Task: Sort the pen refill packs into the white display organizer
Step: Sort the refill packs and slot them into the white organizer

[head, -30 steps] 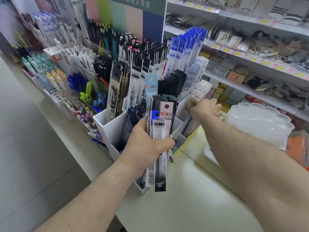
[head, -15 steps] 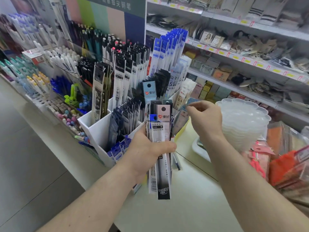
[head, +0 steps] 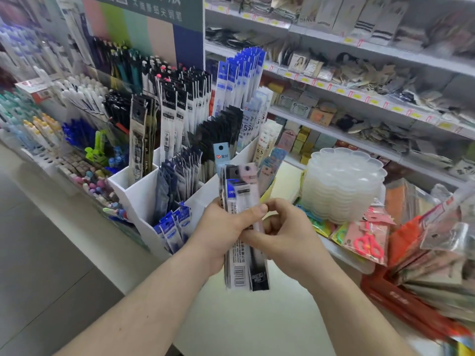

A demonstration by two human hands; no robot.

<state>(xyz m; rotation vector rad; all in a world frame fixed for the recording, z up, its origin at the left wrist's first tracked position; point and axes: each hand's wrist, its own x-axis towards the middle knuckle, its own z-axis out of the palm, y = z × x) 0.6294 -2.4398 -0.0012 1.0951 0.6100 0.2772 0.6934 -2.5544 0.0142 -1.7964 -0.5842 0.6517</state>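
Pen refill packs (head: 241,227), a fanned bundle of long narrow sleeves, stand upright in the left hand (head: 223,232), whose fingers wrap round the middle of the bundle with the thumb laid across the front. The right hand (head: 288,235) meets it from the other side, fingers curled onto the edge of the bundle and pinching the outermost pack (a pale pink-topped one, as far as the blur allows). The lower ends of the packs, one white with a barcode and one black, hang below both hands over the white counter (head: 244,325).

Just behind the bundle sits the white display organizer (head: 144,196), its slanted compartments already stocked: short blue packs in the front pocket, dark ones behind, tall black-and-white and blue packs further back.

To the right of the organizer a stack of clear scalloped trays (head: 344,191) rests on the counter, with pink scissors in a packet (head: 367,242) near it. Left of the organizer, rows of pens (head: 77,98) fill a display, and store shelves (head: 359,98) run across the back
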